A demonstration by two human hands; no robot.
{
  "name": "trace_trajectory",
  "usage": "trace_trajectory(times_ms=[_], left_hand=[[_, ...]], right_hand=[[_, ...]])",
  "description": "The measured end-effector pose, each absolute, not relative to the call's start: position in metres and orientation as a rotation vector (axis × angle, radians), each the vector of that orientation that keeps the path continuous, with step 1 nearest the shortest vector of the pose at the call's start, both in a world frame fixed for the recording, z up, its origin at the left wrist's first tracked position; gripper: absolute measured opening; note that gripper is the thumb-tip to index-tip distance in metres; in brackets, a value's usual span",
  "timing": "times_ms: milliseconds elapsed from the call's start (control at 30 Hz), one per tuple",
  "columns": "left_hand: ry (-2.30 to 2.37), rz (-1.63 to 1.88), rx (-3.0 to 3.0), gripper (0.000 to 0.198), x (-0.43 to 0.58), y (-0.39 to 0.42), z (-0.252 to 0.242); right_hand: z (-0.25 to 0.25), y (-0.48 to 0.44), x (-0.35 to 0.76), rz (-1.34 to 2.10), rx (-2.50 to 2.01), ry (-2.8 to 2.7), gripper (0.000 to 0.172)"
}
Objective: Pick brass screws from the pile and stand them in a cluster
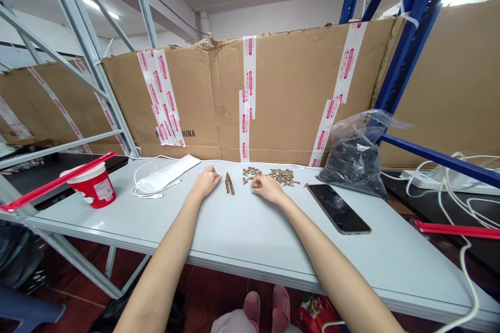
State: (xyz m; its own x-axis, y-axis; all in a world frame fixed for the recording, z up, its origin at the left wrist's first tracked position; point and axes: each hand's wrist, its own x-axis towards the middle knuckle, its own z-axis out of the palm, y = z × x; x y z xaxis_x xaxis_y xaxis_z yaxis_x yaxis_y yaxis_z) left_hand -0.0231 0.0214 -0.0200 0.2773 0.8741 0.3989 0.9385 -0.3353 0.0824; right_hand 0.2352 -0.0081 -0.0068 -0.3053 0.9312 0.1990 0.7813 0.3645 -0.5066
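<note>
Far left: red-and-white paper cup (104,192) is standing on the light grey tabletop (250,234), a red strip (58,181) crossing in front of its rim. Next, a white flat slab-like item (170,173) is lying by the cardboard, a white cable (136,187) looping beside it and its plug ending nearby.

Left hand (207,182) is resting on the tabletop, fingers curling inward, fingertips pointing at the rows just beside them. Can't tell if they're pinching anything.

Two short rows of small metal pieces (229,184) are lying between the hands, nearer the left one. Pieces are looking brassy, gold-brown with darker gaps, packed end to end; rows are running away from the person and closing to a narrow V at the far end. Exact part type too small to read.

Right hand (269,188) is hovering over or touching the near edge of the loose pieces, thumb and index bending toward each other. Can't tell if a piece is sitting between them.

Loose pile (285,177) of the same-coloured pieces is spreading behind and right of that hand, jumbled and glinting, a smaller cluster (252,171) sitting at its left.

Further right: black-screened smartphone (339,209) is lying face up, slanted. Behind it, a clear plastic bag (353,166) is slumping around dark contents, leaning near the taped cardboard panel (292,88).
</note>
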Motion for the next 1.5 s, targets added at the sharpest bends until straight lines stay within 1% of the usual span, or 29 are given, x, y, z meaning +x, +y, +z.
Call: trace_trajectory(times_ms=[300, 533, 600, 700, 767, 900, 1167, 1333, 1500], left_hand=[[-1.703, -0.538, -2.367, 0.035, -0.025, 0.021, -0.021], [-1.669, -0.640, -2.339, 0.033, -0.023, 0.022, -0.020], [-1.626, -0.671, -2.328, 0.032, -0.020, 0.020, -0.018], [-1.559, -0.711, -2.308, 0.031, -0.015, 0.016, -0.014], [-1.526, -0.726, -2.305, 0.030, -0.012, 0.013, -0.012], [-1.493, -0.725, -2.323, 0.029, -0.008, 0.011, -0.010], [-1.489, -0.680, -2.340, 0.027, -0.005, 0.010, -0.008], [-1.494, -0.716, -2.362, 0.026, -0.003, 0.009, -0.006], [-1.468, -0.714, -2.376, 0.025, -0.002, 0.010, -0.006]], right_hand=[[-0.009, -0.008, 0.235, 0.292, -1.588, -2.237, 0.015], [-0.007, -0.011, 0.234, 0.208, -1.631, -2.262, 0.012], [-0.009, -0.011, 0.233, 0.150, -1.615, -2.261, 0.015], [-0.013, -0.011, 0.230, 0.018, -1.519, -2.314, 0.029], [-0.016, -0.013, 0.228, -0.088, -1.441, -2.379, 0.035], [-0.019, -0.015, 0.224, -0.210, -1.396, -2.437, 0.032], [-0.013, -0.015, 0.225, -0.144, -1.400, -2.395, 0.025], [-0.009, -0.015, 0.229, -0.198, -1.409, -2.324, 0.032], [-0.015, -0.008, 0.232, -0.009, -1.414, -2.352, 0.030]])
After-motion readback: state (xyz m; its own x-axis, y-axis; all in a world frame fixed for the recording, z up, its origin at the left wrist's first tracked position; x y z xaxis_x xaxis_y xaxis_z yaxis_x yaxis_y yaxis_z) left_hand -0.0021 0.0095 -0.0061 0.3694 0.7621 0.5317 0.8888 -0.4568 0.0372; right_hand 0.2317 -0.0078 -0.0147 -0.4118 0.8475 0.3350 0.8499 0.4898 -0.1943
